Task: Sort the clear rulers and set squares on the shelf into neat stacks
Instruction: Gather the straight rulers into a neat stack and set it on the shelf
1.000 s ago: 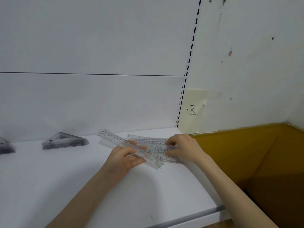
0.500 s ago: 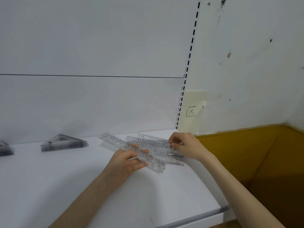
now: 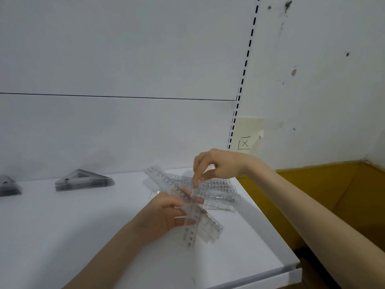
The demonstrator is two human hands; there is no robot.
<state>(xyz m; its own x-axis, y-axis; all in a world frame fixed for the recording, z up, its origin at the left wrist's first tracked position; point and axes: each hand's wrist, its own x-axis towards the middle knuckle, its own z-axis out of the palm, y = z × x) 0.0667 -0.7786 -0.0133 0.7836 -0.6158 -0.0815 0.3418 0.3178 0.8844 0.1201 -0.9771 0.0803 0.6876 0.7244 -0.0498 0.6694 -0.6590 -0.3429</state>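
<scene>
My left hand grips a bundle of clear rulers that slants from upper left to lower right above the white shelf. My right hand hangs above it and pinches the top end of one clear ruler, which points down across the bundle. More loose clear rulers lie flat on the shelf behind the hands. A neat stack of clear set squares sits to the left, and a second stack is cut off by the left edge.
The shelf's front edge runs along the bottom right. A yellow-brown cardboard box stands open to the right of the shelf. A slotted upright and a taped paper note are on the back wall.
My right hand has lifted from the loose rulers, raising one ruler by its end and swinging it down across the bundle. My left hand has stayed put with its bundle.
</scene>
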